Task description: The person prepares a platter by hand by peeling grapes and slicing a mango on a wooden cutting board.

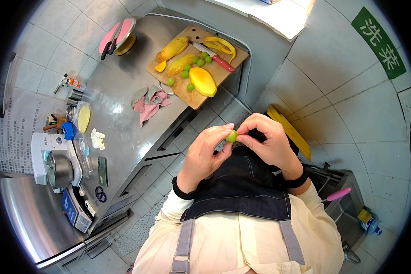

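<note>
A single green grape (pixel 231 136) is pinched between both my hands, held up in front of my dark apron. My left hand (pixel 204 150) has its thumb and fingertips on the grape's left side. From the other side, the thumb and forefinger of my right hand (pixel 267 140) press together at it. Beyond my hands lies a wooden cutting board (pixel 194 101) on the counter corner. On it are several loose green grapes (pixel 190 86), a cut mango half (pixel 203 82), other yellow fruit pieces (pixel 172 49), strips of yellow peel (pixel 223 47) and a red-handled knife (pixel 223 63).
A pink-grey cloth (pixel 149 104) lies on the steel counter (pixel 118 82). Further left stand a cake turntable (pixel 118 36) with knives across it, a blowtorch (pixel 71 83), a stand mixer (pixel 43 155) and a phone (pixel 102 171). To my right is a sink (pixel 351 208) with a pink-handled tool.
</note>
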{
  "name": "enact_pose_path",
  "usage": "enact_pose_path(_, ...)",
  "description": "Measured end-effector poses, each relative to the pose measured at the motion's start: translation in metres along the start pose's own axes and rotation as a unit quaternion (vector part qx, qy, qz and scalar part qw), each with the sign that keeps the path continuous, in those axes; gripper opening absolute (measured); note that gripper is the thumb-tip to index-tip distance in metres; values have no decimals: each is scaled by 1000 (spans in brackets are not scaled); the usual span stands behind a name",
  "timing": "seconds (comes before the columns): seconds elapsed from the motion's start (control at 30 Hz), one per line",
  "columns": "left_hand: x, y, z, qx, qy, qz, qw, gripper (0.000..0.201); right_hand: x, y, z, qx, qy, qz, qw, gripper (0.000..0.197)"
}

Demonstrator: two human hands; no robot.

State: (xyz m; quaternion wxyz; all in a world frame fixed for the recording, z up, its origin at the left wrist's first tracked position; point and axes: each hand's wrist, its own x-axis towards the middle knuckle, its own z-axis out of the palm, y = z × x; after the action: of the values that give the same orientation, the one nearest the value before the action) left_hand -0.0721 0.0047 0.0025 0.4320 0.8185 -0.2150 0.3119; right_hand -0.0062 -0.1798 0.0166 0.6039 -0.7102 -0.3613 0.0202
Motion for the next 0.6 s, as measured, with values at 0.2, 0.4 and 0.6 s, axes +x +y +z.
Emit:
enact_pose_path(0.2, 1, -1, -1, 24, -17, 24, 999, 45, -2, 1, 1, 38, 9, 22, 999, 14)
enact_pose_path(0.4, -6, 0, -2, 15, -38, 7, 999, 48, 1, 0, -5, 20, -59, 13, 998, 11)
enact_pose_path(0.6, -8, -2, -2, 12, -42, -11, 999, 51, 3, 1, -5, 5, -102, 32, 994, 10)
